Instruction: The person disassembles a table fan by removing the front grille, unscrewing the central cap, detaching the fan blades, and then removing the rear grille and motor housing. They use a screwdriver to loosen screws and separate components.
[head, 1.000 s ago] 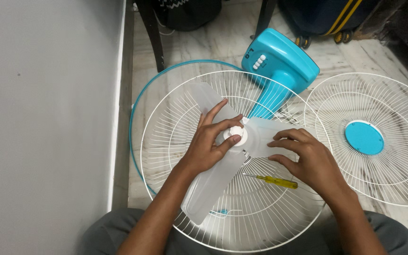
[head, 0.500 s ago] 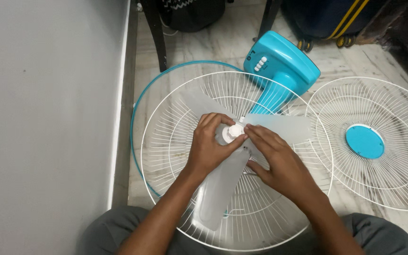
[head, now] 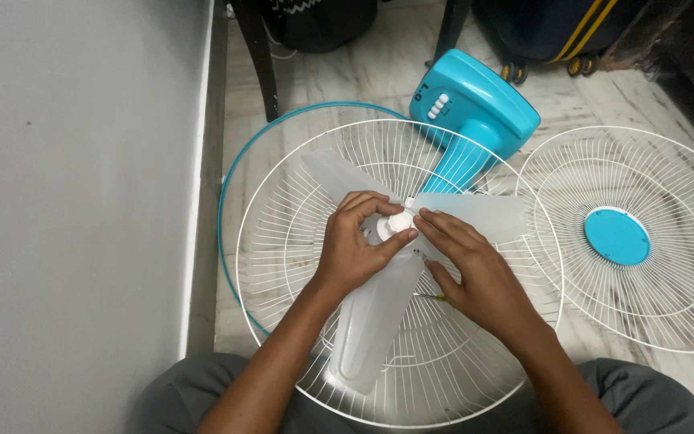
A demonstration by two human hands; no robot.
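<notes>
a pale stone floor runs beside a grey wall. on it lies a white wire fan cage with a clear fan blade inside. the left hand pinches the small white cap at the blade's middle. the right hand rests flat, fingers loose, touching that cap.

No packages, labels, signs or screens show anywhere in view.
</notes>
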